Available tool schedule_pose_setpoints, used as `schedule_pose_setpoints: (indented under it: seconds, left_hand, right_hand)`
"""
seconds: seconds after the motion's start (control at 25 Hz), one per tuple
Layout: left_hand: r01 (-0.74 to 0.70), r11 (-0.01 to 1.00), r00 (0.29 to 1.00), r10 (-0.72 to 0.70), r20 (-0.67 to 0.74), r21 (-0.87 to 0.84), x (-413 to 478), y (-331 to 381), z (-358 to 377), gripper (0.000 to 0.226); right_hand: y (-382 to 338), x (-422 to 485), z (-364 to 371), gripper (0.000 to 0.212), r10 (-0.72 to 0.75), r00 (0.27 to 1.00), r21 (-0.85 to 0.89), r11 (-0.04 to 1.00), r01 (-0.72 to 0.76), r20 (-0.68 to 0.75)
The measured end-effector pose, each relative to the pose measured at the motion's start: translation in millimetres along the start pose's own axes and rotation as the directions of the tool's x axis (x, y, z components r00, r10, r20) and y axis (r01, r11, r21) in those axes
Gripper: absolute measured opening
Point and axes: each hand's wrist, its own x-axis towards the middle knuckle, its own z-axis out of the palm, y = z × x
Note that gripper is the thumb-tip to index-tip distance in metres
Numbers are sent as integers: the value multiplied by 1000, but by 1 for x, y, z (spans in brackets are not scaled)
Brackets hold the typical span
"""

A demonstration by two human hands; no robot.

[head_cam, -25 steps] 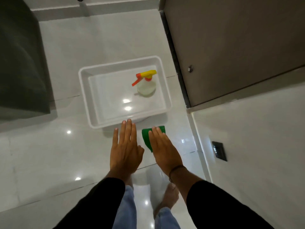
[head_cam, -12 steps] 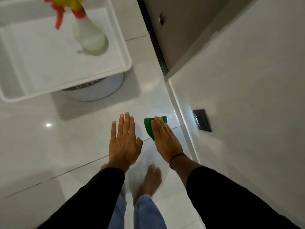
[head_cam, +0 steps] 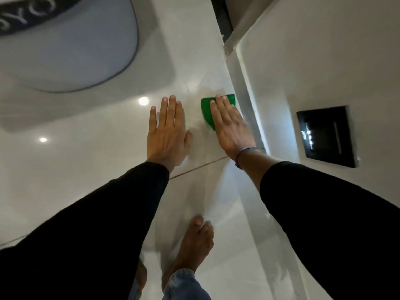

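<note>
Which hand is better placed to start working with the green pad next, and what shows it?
Right, probably. The right hand has its straight fingers lying on the green pad, close to the wall. The left hand is spread flat, apart from the pad and holding nothing.

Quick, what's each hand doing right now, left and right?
Left hand: open, fingers straight, holding nothing.
Right hand: open, straight fingers lying flat on the green pad; thumb hidden.
</note>
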Motion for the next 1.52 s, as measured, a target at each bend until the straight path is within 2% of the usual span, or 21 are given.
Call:
schedule_pose_setpoints:
  seconds: [0.12,0.24,0.36,0.56,0.76,1.08,1.36,1.52]
  left_hand:
    - [8,1000,1000,-8,-3,-5,6,-6,38,81]
    - [-17,1000,998,17,-53,-13,1,-14,59,79]
    - [-31,999,994,28,-106,-27,1,-19,69,76]
    - [-56,995,987,43,-152,-77,1,-23,76,75]
    - [-71,995,984,59,-168,-71,2,-24,78,76]
    - [-79,995,982,67,-176,-61,2,-25,79,78]
    - [-91,994,978,77,-192,-66,3,-29,81,78]
    - [-98,992,979,82,-187,-76,3,-29,82,78]
  right_hand:
    - [-5,4,28,75,7,998,76,997,-12,56]
    - [-14,1,38,93,27,999,101,995,-24,-30]
    - [-17,9,49,89,53,991,56,997,-47,-119]
    - [-12,17,58,72,59,982,99,994,-42,-177]
    - [20,38,44,74,60,975,103,994,-39,-213]
    - [28,10,55,78,106,978,185,980,-72,-179]
    - [32,-84,89,73,169,982,207,967,-148,-86]
    - [38,-146,114,72,182,983,156,972,-177,-19]
